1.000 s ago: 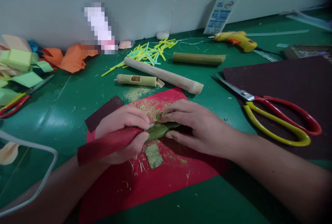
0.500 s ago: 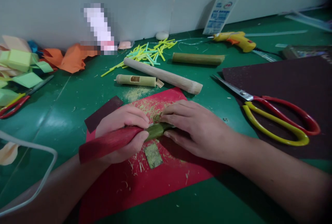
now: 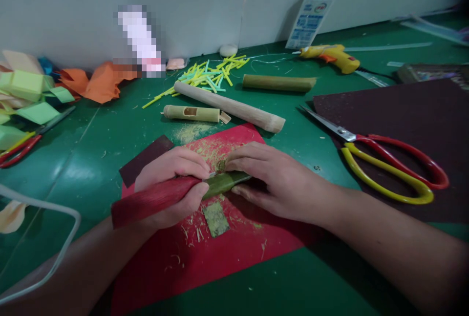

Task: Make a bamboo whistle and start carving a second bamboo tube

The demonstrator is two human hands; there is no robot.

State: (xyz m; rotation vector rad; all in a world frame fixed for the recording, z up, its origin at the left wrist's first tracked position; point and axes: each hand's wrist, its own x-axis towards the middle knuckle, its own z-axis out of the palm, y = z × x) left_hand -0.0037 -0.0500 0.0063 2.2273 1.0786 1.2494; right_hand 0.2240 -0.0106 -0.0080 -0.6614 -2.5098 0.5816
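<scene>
My left hand (image 3: pixel 179 169) is closed around the red wooden handle of a knife (image 3: pixel 154 201). Only a thin bright sliver of its blade shows near the fingertips; the remainder is hidden. My right hand (image 3: pixel 271 179) is closed on a green bamboo piece (image 3: pixel 223 184), whose left end meets the left fingertips and the handle's tip. Both hands are above a red sheet (image 3: pixel 183 272) strewn with fine shavings. Just below the bamboo lies a small green speckled rectangle (image 3: pixel 216 219), and a dark brown strip (image 3: pixel 146 159) is left of my left hand.
Behind the hands lie a notched bamboo tube (image 3: pixel 205 115), a long pale stick (image 3: pixel 238 108), another bamboo tube (image 3: pixel 278 83) and yellow-green sticks (image 3: pixel 205 76). Large scissors (image 3: pixel 388 159) rest at right, a yellow glue gun (image 3: pixel 333 57) behind them. Folded papers (image 3: pixel 27 86) sit at left.
My right fingers have shifted slightly, and more of the green bamboo shows between the hands. The left hand keeps its grip on the handle.
</scene>
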